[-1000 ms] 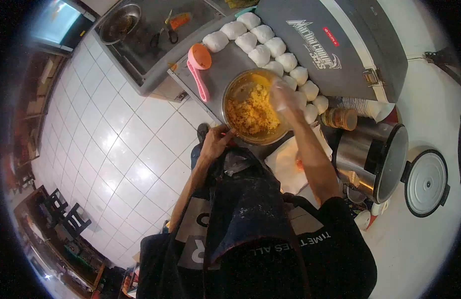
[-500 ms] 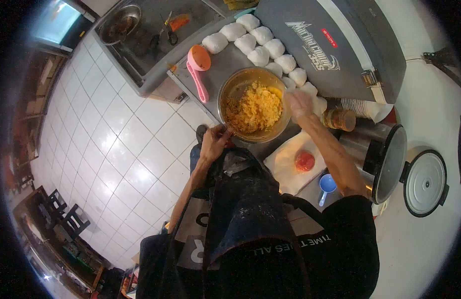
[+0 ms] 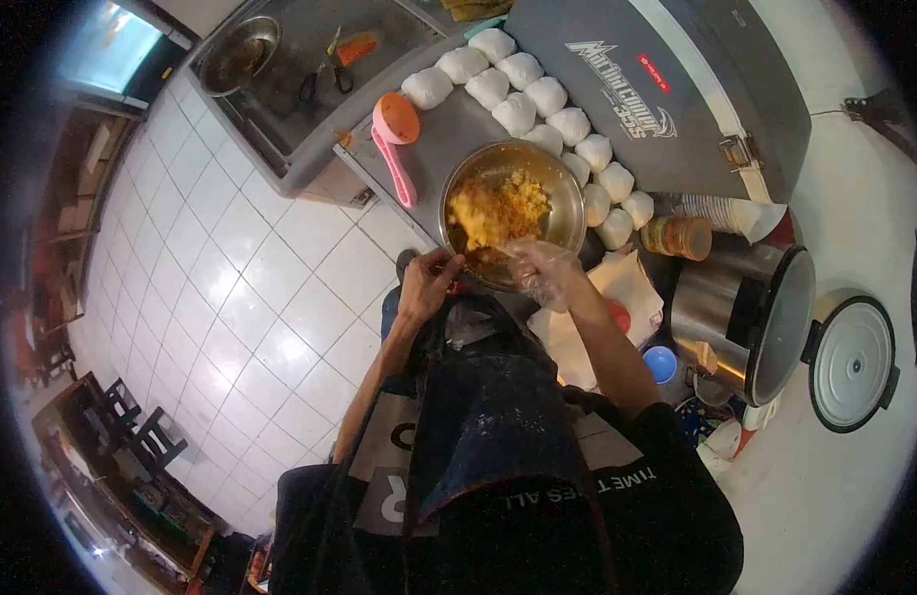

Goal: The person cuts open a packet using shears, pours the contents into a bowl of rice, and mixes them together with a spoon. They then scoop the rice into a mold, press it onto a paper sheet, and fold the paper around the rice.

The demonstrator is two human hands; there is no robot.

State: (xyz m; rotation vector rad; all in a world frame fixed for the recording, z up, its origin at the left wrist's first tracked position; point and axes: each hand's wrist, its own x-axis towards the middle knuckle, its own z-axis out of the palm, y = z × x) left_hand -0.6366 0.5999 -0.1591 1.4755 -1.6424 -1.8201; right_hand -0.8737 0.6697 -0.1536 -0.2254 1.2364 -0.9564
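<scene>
A metal bowl (image 3: 579, 210) holds a crumbly yellow mixture (image 3: 523, 198), part of it smeared by motion on the left. My left hand (image 3: 428, 283) pinches the bowl's near left rim. Over the near right rim is my right hand (image 3: 546, 272), in a clear plastic glove, its fingers curled toward the mixture. What those fingers hold is hidden by blur and the glove. A pink-handled scoop (image 3: 397, 164) with orange contents lies left of the bowl. White dough balls (image 3: 548, 96) sit in rows behind and to the right of it.
A grey cooler box (image 3: 637, 89) stands behind the dough balls. To the right are a jar (image 3: 681, 238), stacked cups (image 3: 731, 215), a large steel pot (image 3: 726, 307) and its lid (image 3: 853, 365). A blue cup (image 3: 660, 364) lies nearby. Scissors (image 3: 327, 79) rest on the far-left tray.
My right hand has moved left and toward me, from the bowl's right side to its near rim. The yellow mixture has shifted left. My left hand stays at the rim.
</scene>
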